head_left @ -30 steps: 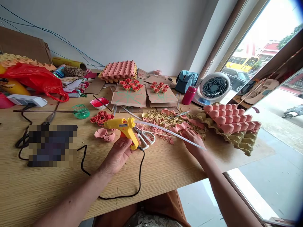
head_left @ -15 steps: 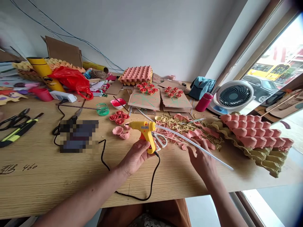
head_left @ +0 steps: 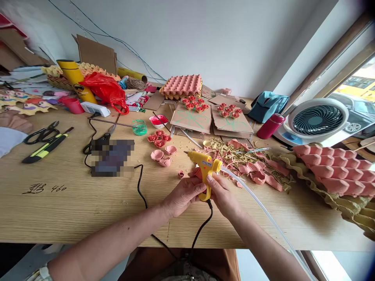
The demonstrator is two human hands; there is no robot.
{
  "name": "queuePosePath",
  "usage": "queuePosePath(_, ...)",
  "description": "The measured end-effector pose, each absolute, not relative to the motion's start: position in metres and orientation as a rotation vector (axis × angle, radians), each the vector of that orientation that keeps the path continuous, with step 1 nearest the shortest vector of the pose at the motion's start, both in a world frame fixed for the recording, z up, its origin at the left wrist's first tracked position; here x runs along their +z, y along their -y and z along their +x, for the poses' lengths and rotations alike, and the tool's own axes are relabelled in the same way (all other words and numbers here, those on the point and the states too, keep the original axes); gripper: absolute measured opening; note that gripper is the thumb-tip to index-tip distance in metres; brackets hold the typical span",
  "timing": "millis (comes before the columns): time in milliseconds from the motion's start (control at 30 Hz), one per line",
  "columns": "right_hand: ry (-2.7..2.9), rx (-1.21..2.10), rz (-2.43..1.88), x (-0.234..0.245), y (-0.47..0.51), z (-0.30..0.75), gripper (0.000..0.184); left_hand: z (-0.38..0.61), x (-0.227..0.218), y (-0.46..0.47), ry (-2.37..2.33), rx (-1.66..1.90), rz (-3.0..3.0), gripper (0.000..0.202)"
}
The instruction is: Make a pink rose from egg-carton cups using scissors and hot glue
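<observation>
A yellow hot glue gun is held upright above the table, its nozzle pointing left. My left hand grips its handle from the left, thumb across the side. My right hand closes on the same handle from the right, thumb against the grip. A long clear glue stick trails from the gun's back over my right forearm. The black cord hangs from the handle's base. Near the nozzle lie pink carton cups, and a small pink roll sits beside my left hand.
Red carton roses and cardboard sheets bearing more roses lie ahead. Carton scraps spread to the right, before stacked egg trays and a fan. Pliers and a cutter lie left, near another person's sleeve.
My right hand has come in from the right and closed on the glue gun's handle beside my left. The gun has shifted slightly right, and the view has turned left.
</observation>
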State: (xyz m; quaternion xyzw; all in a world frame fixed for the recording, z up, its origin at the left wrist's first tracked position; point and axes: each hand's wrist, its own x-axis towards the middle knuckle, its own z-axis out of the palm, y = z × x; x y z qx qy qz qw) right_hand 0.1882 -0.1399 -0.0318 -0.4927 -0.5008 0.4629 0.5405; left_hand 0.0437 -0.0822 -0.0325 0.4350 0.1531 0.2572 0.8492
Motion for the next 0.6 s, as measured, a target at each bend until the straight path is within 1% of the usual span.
queuePosePath(67,1.101,1.173,-1.118,-0.027,0.136,0.191,0.039,0.037,-0.024,0.071,-0.364,0.53,1.121,0.044)
queuePosePath(133,1.061,1.163,-1.073,-0.016,0.133,0.198,0.042,0.028,-0.015,0.055,-0.451,0.531,1.364,0.039)
queuePosePath(200,1.066,1.147,-1.041,-0.005,0.13,0.206,0.046,0.018,-0.007,0.037,-0.585,0.716,1.563,0.029)
queuePosePath(267,1.061,1.153,-1.017,0.0,0.128,0.215,0.046,0.01,-0.004,0.022,-0.761,0.994,1.704,0.016)
queuePosePath(300,1.052,1.155,-1.007,0.0,0.128,0.218,0.046,0.007,-0.005,0.017,-0.832,1.068,1.803,0.014)
queuePosePath(333,1.039,1.16,-0.999,-0.001,0.129,0.221,0.046,0.004,-0.006,0.013,-0.886,1.095,1.889,0.017)
queuePosePath(400,1.013,1.174,-0.977,-0.005,0.131,0.224,0.045,0.002,-0.01,0.009,-0.93,1.046,2.036,0.026)
queuePosePath(433,1.003,1.184,-0.966,-0.007,0.132,0.225,0.043,0.002,-0.012,0.009,-0.93,0.997,2.082,0.024)
queuePosePath(500,0.994,1.2,-0.951,-0.009,0.135,0.226,0.04,0.003,-0.015,0.012,-0.919,0.888,2.153,0.012)
queuePosePath(533,0.995,1.205,-0.952,-0.009,0.136,0.226,0.039,0.004,-0.016,0.013,-0.918,0.832,2.196,0.015)
queuePosePath(600,1.003,1.206,-0.968,-0.009,0.138,0.226,0.04,0.005,-0.018,0.017,-0.926,0.719,2.309,0.03)
